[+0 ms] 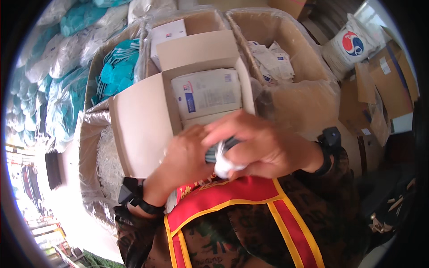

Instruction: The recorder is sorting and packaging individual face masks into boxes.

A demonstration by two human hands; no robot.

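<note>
Nearest: wearing camo jacket w/ red-and-yellow sash (pixel 232 196) across chest, black wrist devices on both arms. Just above sash, holding small clear plastic bag (pixel 223 163) w/ dark contents, white knotted end poking out below fingers. Left hand (pixel 185 158) curling around bag from left side, fingers closed against it. Right hand (pixel 259 143) wrapping over bag from right & top, fingers bent shut on it; both hands touching each other, bag squeezed between, mostly hidden.

Right behind hands: sitting open, small cardboard box (pixel 147 120) w/ flaps spread, showing white flat packets (pixel 208 94) w/ blue print stacked inside. Hands hovering at box's near edge, bag outside the box, just in front of it.

Further back: lying left, clear plastic wrap & teal items (pixel 116 71) in an open carton. Standing behind small box, bigger carton w/ white box (pixel 167 33). Sitting right, lined large carton (pixel 286 58) w/ a few white packets at bottom. Far right: leaning white sack (pixel 351 44) w/ red-blue round mark, plus flattened brown cardboard (pixel 384 85).
</note>
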